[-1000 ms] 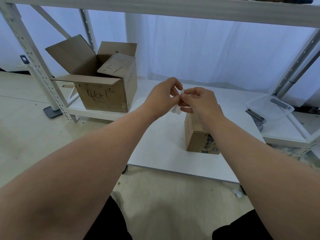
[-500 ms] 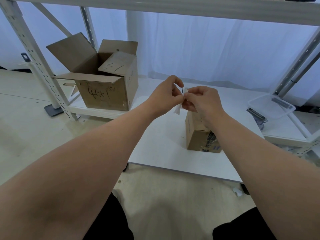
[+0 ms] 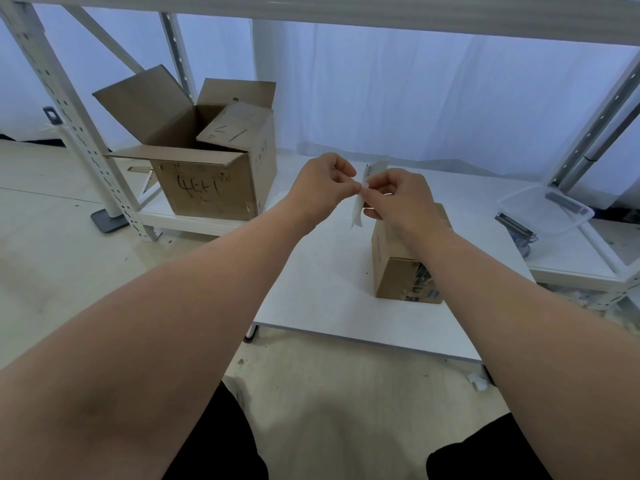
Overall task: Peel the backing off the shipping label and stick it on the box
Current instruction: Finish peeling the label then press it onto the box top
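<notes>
A small white shipping label (image 3: 358,206) hangs in the air between both hands, one end sticking up above my right knuckles, the other drooping below. My left hand (image 3: 320,185) pinches its edge with thumb and forefinger. My right hand (image 3: 398,199) pinches the same edge from the other side, fingertips almost touching the left ones. Whether label and backing are apart I cannot tell. The small closed cardboard box (image 3: 391,271) stands on the white table (image 3: 311,289) under my right wrist, which hides its top.
A large open cardboard box (image 3: 204,188) with handwriting sits on the low shelf at the left. A clear plastic tray (image 3: 543,209) and dark metal parts lie at the right. White rack uprights (image 3: 69,109) flank the table.
Both hands have stayed together at the label's edge. The upper end of the label now shows higher above my right hand, and the lower end hangs longer.
</notes>
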